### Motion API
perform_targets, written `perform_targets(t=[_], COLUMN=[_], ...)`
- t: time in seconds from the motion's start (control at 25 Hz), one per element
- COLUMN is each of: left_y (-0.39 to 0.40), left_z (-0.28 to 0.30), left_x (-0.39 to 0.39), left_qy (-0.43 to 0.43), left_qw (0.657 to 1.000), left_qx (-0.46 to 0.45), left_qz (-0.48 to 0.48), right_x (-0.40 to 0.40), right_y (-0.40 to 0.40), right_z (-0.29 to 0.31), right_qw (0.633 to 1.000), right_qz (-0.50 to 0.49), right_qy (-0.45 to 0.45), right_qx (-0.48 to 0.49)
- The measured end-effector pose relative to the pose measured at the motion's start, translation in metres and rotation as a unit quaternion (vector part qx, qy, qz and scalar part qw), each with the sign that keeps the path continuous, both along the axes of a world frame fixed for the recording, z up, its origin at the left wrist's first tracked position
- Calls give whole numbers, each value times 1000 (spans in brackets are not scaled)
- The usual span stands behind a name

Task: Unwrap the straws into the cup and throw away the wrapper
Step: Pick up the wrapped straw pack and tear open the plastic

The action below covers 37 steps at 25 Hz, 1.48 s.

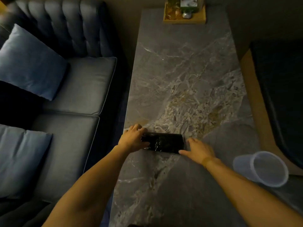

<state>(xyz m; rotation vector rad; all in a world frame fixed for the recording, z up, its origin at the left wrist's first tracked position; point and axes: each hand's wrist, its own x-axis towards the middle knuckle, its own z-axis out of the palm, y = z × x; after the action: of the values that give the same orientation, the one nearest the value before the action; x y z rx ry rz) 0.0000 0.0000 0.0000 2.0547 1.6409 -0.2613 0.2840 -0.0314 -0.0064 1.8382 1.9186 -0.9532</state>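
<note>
A dark bundle of straws in shiny clear wrap (164, 142) lies crosswise on the grey marble table (188, 71), near its left edge. My left hand (133, 138) grips the bundle's left end, fingers curled over it. My right hand (197, 149) rests at the bundle's right end, with fingertips touching it and fingers spread. A clear plastic cup (262, 168) stands on the table at the near right, its mouth open and nothing visible inside.
A dark blue sofa (73, 89) with lighter blue cushions (31, 61) runs along the table's left side. A wooden tray (184, 18) with small items sits at the table's far end. A dark seat (282, 89) lies to the right.
</note>
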Motion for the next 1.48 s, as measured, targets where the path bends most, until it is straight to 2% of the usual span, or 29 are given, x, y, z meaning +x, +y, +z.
perform_targets(t=[0.16, 0.32, 0.44, 0.64, 0.84, 1.0, 1.2, 1.48], left_y=[15, 16, 15, 1, -24, -51, -89, -121], left_z=[-13, -25, -27, -27, -17, -1, 24, 68], left_x=[5, 5, 3, 2, 3, 3, -4, 10], left_qy=[8, 5, -3, -7, -46, -112, -204, -300], left_qw=[999, 998, 998, 997, 996, 987, 966, 941], left_qx=[-43, -64, -68, -74, -72, -87, -111, -147], left_qz=[-12, -11, -3, 14, 34, 70, 115, 41], right_x=[-8, -21, -26, -23, -19, -15, -9, -12], right_y=[15, 17, 9, 0, -21, -40, -65, -105], right_z=[-16, -32, -40, -31, -10, 14, 57, 109], right_qw=[988, 921, 894, 862, 856, 848, 816, 835], right_qz=[-141, -330, -376, -403, -384, -370, -364, -274], right_qy=[49, 205, 241, 304, 344, 379, 449, 476], right_qx=[-26, -34, -38, -49, -44, -20, -1, 39])
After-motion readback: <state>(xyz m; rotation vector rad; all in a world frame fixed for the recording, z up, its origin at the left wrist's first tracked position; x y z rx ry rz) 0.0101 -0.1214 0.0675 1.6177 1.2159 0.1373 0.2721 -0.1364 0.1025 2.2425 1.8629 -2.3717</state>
